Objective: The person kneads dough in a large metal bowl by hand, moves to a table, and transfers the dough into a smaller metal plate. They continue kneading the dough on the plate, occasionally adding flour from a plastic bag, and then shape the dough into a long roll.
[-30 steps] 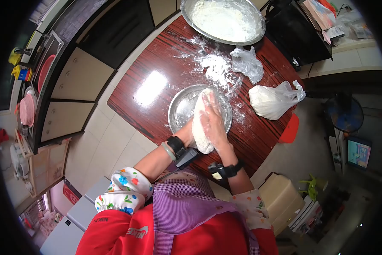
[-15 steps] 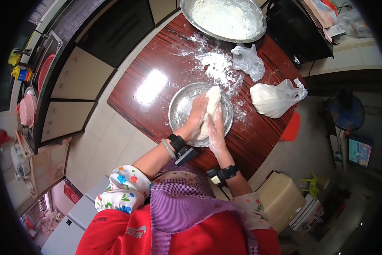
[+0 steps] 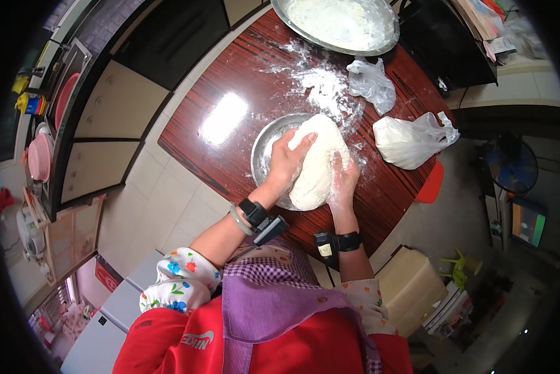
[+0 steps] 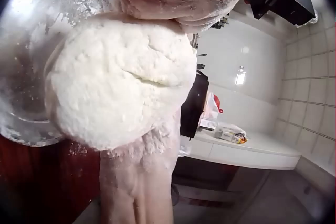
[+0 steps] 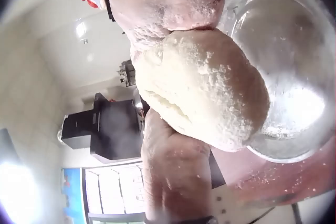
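Both hands hold a large pale lump of dough (image 3: 318, 163) between them, over the right part of a steel bowl (image 3: 262, 149). The left hand (image 3: 285, 163) grips its left side, thumb and fingers on the dough. On the other side the right hand (image 3: 343, 182) grips it, its floury fingers pressed to the surface. In the left wrist view the rounded end of the dough (image 4: 118, 82) shows a crease. A similar crease marks the dough (image 5: 199, 90) in the right wrist view, with the bowl (image 5: 283, 66) beside it.
A large basin (image 3: 336, 25) with flour stands at the table's far edge. Loose flour (image 3: 323, 87) and a crumpled plastic bag (image 3: 372, 84) lie nearer. A filled white bag (image 3: 407, 142) sits at the right, and a red stool (image 3: 430, 182) shows beyond the table edge.
The dough has turned from a narrow, edge-on shape to a broad face towards the head camera. The hands have moved apart to its two sides, the right hand farther right.
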Demonstrator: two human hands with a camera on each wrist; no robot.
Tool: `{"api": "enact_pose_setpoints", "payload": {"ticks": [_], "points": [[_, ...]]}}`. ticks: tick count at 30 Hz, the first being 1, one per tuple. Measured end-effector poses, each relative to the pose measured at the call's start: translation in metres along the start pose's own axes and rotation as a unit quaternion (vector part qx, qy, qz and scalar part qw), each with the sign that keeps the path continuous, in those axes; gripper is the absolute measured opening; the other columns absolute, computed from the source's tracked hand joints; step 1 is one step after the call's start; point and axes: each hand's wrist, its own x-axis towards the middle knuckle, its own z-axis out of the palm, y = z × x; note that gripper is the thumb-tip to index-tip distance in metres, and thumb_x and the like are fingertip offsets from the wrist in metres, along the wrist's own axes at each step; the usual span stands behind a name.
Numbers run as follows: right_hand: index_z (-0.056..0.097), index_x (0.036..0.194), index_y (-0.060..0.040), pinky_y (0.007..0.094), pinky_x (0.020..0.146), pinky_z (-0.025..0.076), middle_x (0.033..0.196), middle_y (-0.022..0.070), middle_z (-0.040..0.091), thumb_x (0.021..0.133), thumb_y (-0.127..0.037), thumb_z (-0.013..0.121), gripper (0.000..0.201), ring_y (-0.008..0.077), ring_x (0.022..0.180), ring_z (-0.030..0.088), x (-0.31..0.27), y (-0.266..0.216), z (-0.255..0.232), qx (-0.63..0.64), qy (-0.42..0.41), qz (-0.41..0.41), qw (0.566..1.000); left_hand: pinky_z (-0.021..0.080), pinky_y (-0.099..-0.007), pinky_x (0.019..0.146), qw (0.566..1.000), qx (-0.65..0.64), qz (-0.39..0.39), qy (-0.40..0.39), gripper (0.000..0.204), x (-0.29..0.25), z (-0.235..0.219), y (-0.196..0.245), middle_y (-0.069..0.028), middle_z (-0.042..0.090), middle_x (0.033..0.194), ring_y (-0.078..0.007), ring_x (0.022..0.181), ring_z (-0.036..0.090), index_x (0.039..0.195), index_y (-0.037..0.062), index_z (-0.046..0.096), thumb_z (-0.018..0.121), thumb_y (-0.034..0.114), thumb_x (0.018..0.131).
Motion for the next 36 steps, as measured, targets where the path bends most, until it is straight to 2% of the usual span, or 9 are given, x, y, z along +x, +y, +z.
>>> {"api": "enact_pose_setpoints", "payload": {"ticks": [9,13,15,17,23,25,30,32,36], "points": [[0.038,0.132,0.0014,0.0331,0.092,0.039,0.125,0.013,0.049,0.093,-0.033,0.054,0.054,0.019,0.11,0.049,-0.004,-0.016,-0.003,0.044,-0.113,0.107,0.987,0.048,-0.0213,0.069,0.992,0.067,0.1,0.043,0.024,0.008,-0.015,0.01,-0.0036,0.066,0.087,-0.0064,0.079,0.057,0.099,-0.0027,0.063,0.06,0.019,0.091],[0.043,0.128,-0.0026,0.0364,0.093,0.041,0.125,0.0107,0.049,0.096,-0.033,0.047,0.044,0.0199,0.109,0.051,0.028,-0.024,-0.015,-0.043,-0.028,0.067,0.996,0.05,-0.0271,0.079,0.961,0.256,0.098,-0.044,0.04,0.017,-0.037,-0.001,-0.011,0.065,0.103,-0.0148,0.093,0.061,0.116,-0.0036,0.055,0.061,0.027,0.09],[0.048,0.123,-0.0016,0.0366,0.095,0.041,0.122,0.0145,0.052,0.096,-0.03,0.047,0.039,0.0238,0.108,0.054,0.052,-0.01,-0.012,-0.134,-0.026,0.0,0.991,0.045,-0.0353,0.091,0.84,0.522,0.142,-0.039,0.063,0.021,-0.044,-0.011,-0.0225,0.054,0.121,-0.0282,0.11,0.055,0.129,-0.0054,0.042,0.065,0.034,0.085],[0.051,0.119,0.0001,0.036,0.094,0.042,0.118,0.0193,0.055,0.094,-0.026,0.052,0.037,0.0289,0.107,0.055,0.055,-0.02,0.011,-0.429,-0.077,-0.148,0.888,0.036,-0.0425,0.103,0.792,0.583,0.173,-0.044,0.083,0.018,-0.055,-0.02,-0.0299,0.04,0.132,-0.0394,0.123,0.041,0.135,-0.0069,0.031,0.071,0.037,0.077],[0.058,0.113,-0.0053,0.0421,0.097,0.039,0.12,0.0188,0.055,0.089,-0.027,0.056,0.033,0.0332,0.111,0.051,0.071,0.025,0.033,-0.555,-0.241,-0.221,0.765,0.02,-0.0493,0.11,0.645,0.734,0.199,-0.073,0.098,-0.056,-0.064,-0.041,-0.0335,0.022,0.141,-0.0456,0.135,0.018,0.135,-0.0127,0.022,0.075,0.038,0.07],[0.062,0.108,-0.0083,0.0478,0.1,0.033,0.12,0.0163,0.056,0.089,-0.032,0.054,0.031,0.0327,0.111,0.05,0.07,0.052,0.033,-0.573,-0.195,-0.387,0.695,0.017,-0.0484,0.111,0.639,0.741,0.195,-0.067,0.099,-0.055,-0.067,-0.048,-0.0337,0.019,0.143,-0.045,0.136,0.015,0.136,-0.0137,0.02,0.073,0.039,0.072],[0.064,0.099,-0.0117,0.0448,0.095,0.033,0.112,0.013,0.059,0.087,-0.035,0.055,0.028,0.0295,0.11,0.049,0.056,0.031,0.048,-0.642,-0.15,-0.322,0.68,0.015,-0.0468,0.112,0.67,0.718,0.191,-0.006,0.106,-0.029,-0.063,-0.049,-0.0314,0.016,0.145,-0.0431,0.137,0.014,0.137,-0.0142,0.017,0.071,0.048,0.071],[0.064,0.084,-0.0112,0.0415,0.081,0.039,0.095,0.0127,0.063,0.086,-0.036,0.057,0.025,0.0277,0.094,0.057,0.042,0.004,0.05,-0.625,-0.168,-0.177,0.742,0.014,-0.0459,0.113,0.657,0.735,0.168,-0.016,0.106,-0.033,-0.064,-0.052,-0.0301,0.015,0.146,-0.0423,0.138,0.012,0.138,-0.0135,0.016,0.068,0.05,0.072],[0.06,0.071,-0.0105,0.0387,0.064,0.041,0.073,0.0087,0.062,0.082,-0.032,0.061,0.024,0.0242,0.068,0.06,-0.013,0.009,0.038,-0.61,-0.196,-0.172,0.749,0.014,-0.047,0.113,0.612,0.764,0.197,-0.058,0.092,-0.028,-0.076,-0.065,-0.0297,0.014,0.147,-0.0414,0.139,0.011,0.139,-0.0114,0.018,0.063,0.039,0.077]]}}
